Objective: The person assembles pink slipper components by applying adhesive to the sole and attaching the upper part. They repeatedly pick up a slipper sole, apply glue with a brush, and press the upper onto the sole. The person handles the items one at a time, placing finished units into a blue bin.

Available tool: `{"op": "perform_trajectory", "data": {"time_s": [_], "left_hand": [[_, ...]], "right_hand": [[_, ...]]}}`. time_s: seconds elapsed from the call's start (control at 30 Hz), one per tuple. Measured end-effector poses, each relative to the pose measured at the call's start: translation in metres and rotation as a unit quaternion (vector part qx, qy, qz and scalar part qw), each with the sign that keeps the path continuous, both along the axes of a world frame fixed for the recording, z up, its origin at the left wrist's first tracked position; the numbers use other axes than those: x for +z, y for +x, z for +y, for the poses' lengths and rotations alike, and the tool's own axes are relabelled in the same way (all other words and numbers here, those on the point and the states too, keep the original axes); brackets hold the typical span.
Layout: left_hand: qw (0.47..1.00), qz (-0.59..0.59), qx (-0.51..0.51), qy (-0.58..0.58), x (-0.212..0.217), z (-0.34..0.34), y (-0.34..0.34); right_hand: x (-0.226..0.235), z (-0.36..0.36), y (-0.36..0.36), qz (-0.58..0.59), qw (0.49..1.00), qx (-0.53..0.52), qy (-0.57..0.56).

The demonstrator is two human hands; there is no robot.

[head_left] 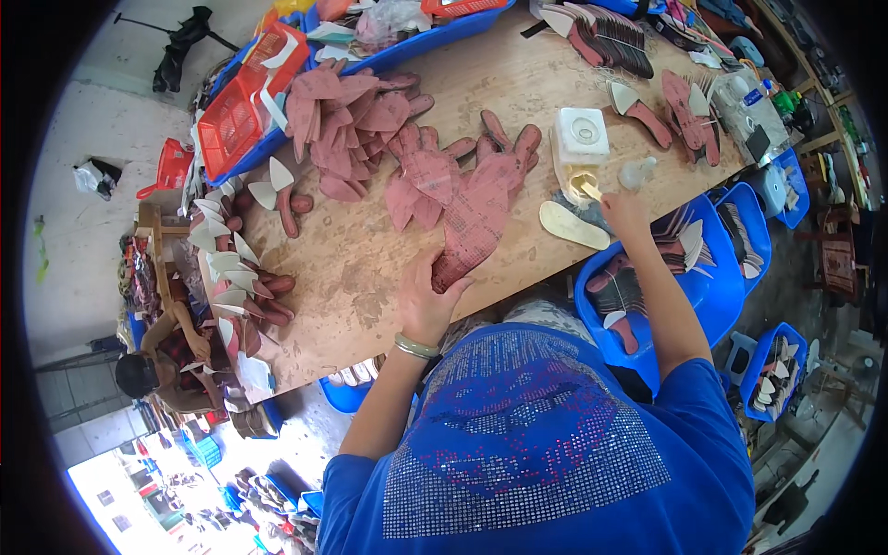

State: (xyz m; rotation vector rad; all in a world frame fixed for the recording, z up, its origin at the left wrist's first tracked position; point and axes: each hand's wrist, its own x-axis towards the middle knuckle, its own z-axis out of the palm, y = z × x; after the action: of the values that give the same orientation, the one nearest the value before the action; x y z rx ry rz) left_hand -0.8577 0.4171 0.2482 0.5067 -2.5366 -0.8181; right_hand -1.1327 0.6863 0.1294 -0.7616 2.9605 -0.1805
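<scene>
My left hand [425, 301] is closed on the near end of a fanned bundle of reddish-brown insole boards [479, 211], which rests on the table near its front edge. Fingers curled, my right hand [626, 215] grips a brush [589, 191] whose tip sits in a small tub of pale yellow glue [581, 178]. Behind the tub stands a white square container [583, 134] with a round top. A pale cream insole [573, 226] lies beside the tub, and a small clear bottle [636, 173] stands to the right.
A pile of loose reddish boards [347, 120] covers the table's far left. Insoles with white tips [231, 259] line the left edge. Red baskets [242, 120] and a blue tray [435, 42] stand at the back. Blue bins [708, 291] hold insoles at right. Another person [171, 356] sits left.
</scene>
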Motion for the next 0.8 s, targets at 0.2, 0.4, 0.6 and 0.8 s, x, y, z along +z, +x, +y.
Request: {"op": "perform_trajectory", "data": {"time_s": [0.2,0.4,0.6,0.8], "left_hand": [[0.999,0.003,0.040,0.001,0.000,-0.007,0.000],[0.998,0.006,0.060,-0.014,0.001,-0.012,-0.002],[0.999,0.023,0.043,-0.022,0.002,-0.018,0.003],[0.999,0.044,0.009,-0.008,0.007,-0.020,0.021]], "right_hand": [[0.057,-0.001,0.049,-0.059,0.987,-0.039,-0.144],[0.134,-0.058,0.106,-0.241,0.843,0.120,-0.466],[0.156,-0.076,0.106,-0.171,0.892,0.190,-0.372],[0.147,-0.090,0.060,-0.160,0.925,0.113,-0.325]]}}
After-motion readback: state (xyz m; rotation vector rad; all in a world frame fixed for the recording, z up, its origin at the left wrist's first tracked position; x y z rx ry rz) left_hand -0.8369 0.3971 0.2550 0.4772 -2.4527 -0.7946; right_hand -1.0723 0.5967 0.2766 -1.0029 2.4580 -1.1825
